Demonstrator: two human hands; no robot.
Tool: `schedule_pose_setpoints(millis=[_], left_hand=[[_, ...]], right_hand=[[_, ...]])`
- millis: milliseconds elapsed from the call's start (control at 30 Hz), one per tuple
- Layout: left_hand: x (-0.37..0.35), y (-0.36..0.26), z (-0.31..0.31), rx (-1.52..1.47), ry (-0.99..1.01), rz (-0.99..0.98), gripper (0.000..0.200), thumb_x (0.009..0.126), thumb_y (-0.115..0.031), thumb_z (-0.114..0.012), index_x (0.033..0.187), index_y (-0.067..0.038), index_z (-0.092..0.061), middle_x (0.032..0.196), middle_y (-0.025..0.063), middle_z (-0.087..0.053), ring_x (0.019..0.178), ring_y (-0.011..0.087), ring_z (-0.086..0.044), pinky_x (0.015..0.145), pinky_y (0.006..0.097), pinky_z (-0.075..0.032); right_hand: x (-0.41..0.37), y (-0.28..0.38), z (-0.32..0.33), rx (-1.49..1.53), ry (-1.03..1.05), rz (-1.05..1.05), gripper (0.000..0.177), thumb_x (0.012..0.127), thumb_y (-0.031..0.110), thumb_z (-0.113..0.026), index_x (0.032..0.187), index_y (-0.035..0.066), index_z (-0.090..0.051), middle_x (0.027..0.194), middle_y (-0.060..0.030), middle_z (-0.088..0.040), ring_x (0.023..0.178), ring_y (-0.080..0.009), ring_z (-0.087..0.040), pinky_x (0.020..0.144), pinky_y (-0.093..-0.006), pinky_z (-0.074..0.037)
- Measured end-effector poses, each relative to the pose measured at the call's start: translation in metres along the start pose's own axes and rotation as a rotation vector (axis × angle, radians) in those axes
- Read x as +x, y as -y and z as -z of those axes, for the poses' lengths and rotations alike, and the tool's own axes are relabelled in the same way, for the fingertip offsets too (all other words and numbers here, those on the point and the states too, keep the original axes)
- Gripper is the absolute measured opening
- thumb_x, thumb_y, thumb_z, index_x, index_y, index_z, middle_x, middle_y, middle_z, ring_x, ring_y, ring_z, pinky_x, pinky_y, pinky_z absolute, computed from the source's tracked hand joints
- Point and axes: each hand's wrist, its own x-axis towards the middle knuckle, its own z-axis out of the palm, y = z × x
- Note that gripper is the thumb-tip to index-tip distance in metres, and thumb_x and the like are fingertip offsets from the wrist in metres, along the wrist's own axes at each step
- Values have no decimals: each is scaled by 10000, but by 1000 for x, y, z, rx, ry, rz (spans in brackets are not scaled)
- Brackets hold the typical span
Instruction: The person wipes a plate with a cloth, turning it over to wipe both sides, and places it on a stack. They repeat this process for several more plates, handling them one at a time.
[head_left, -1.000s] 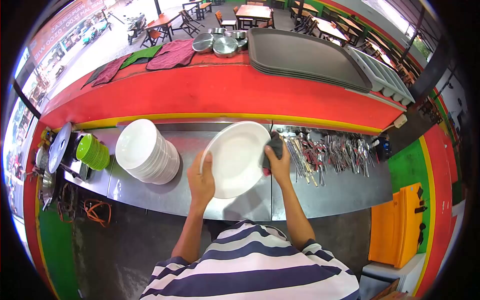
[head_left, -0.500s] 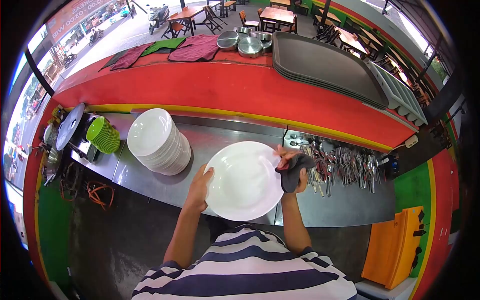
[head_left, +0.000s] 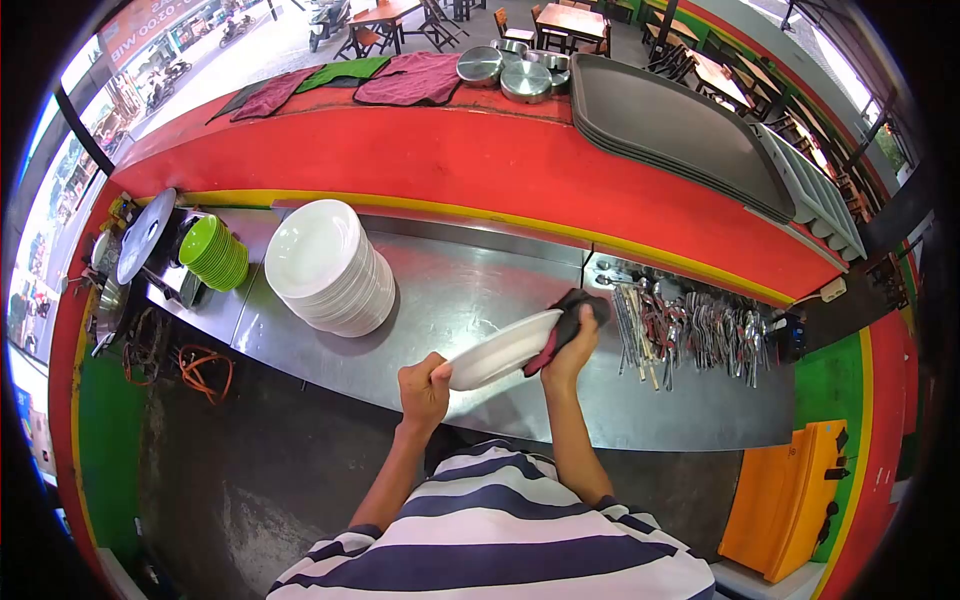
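Observation:
A white plate is tilted steeply between my hands, above the steel counter. My left hand grips its left edge, thumb on the near side. At the opposite edge, my right hand is closed around a dark cloth with a reddish side, which wraps the plate's rim. To the left stands a tall stack of white plates. Right of my right hand lies a spread of spoons and forks.
Green bowls are stacked at the counter's left. Along the red ledge lie folded cloths, steel containers, stacked brown trays and a grey cutlery tray. An orange cabinet stands at lower right.
The plate has turned from facing me to nearly edge-on. My right hand and the cloth have closed over its right rim. The camera view has shifted slightly.

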Motion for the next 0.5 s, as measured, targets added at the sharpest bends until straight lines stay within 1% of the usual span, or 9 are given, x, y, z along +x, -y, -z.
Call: schedule_pose_setpoints(millis=[33, 67, 100, 167, 233, 367, 400, 433, 500], left_hand=[[2, -1, 2, 47, 43, 48, 557, 1034, -405, -500, 651, -2, -484, 516, 115, -365, 434, 184, -341, 448, 373, -273], [5, -2, 0, 44, 63, 31, 488, 1040, -314, -509, 670, 3, -475, 550, 125, -296, 431, 209, -298, 445, 369, -266], [5, -1, 1, 61, 83, 60, 477, 1040, -300, -510, 672, 3, -478, 554, 123, -292, 439, 199, -292, 447, 368, -264], [8, 2, 1, 90, 117, 116, 456, 1040, -271, -512, 677, 4, -484, 560, 120, -285, 455, 179, -280, 449, 365, -261], [11, 1, 13, 65, 126, 165, 449, 1042, -261, -510, 681, 5, -485, 571, 119, -279, 476, 158, -273, 452, 360, -255], [13, 13, 35, 67, 68, 207, 467, 1049, -276, -503, 684, 13, -478, 546, 94, -311, 513, 121, -273, 462, 344, -251], [15, 19, 41, 31, -9, 216, 476, 1051, -285, -502, 679, 11, -473, 540, 70, -328, 514, 119, -278, 468, 336, -251], [16, 27, 46, -3, -78, 218, 486, 1052, -294, -501, 673, 9, -467, 533, 47, -345, 515, 117, -283, 473, 328, -251], [26, 44, 56, -82, -241, 202, 501, 1051, -317, -509, 646, -26, -460, 535, 16, -366, 524, 108, -305, 491, 305, -264]], right_hand=[[-25, 27, -18, -133, 181, 79, 325, 954, 330, -576, 1082, 36, -626, 959, -99, -664, 847, -207, -638, 802, -352, -515], [-32, 22, -18, -307, 309, 170, 359, 918, 315, -619, 1140, 33, -620, 1025, -106, -663, 945, -227, -638, 862, -375, -502], [-38, 18, -18, -482, 434, 262, 418, 882, 300, -661, 1198, 31, -613, 1090, -112, -662, 1043, -247, -638, 922, -398, -488], [-53, 27, -34, -789, 731, 752, 509, 789, 237, -719, 1252, 59, -610, 1244, -108, -650, 1249, -339, -565, 1069, -491, -384], [-72, 32, -46, -884, 886, 814, 559, 733, 211, -732, 1263, 82, -612, 1275, -104, -642, 1354, -388, -466, 1132, -555, -282], [-49, 2, -54, -711, 851, 587, 445, 813, 172, -689, 1232, 38, -622, 1251, -136, -645, 1264, -334, -549, 1082, -440, -374], [-42, -16, -50, -565, 723, 297, 365, 880, 187, -654, 1199, 10, -626, 1175, -148, -669, 1114, -250, -626, 962, -338, -462], [-25, -31, -41, -608, 618, 20, 355, 924, 225, -621, 1196, -3, -626, 1100, -142, -685, 1001, -185, -647, 878, -286, -489], [-29, -35, -63, -238, 497, -139, 386, 956, 275, -584, 1216, -7, -630, 1063, -137, -692, 980, -200, -667, 901, -317, -510]])
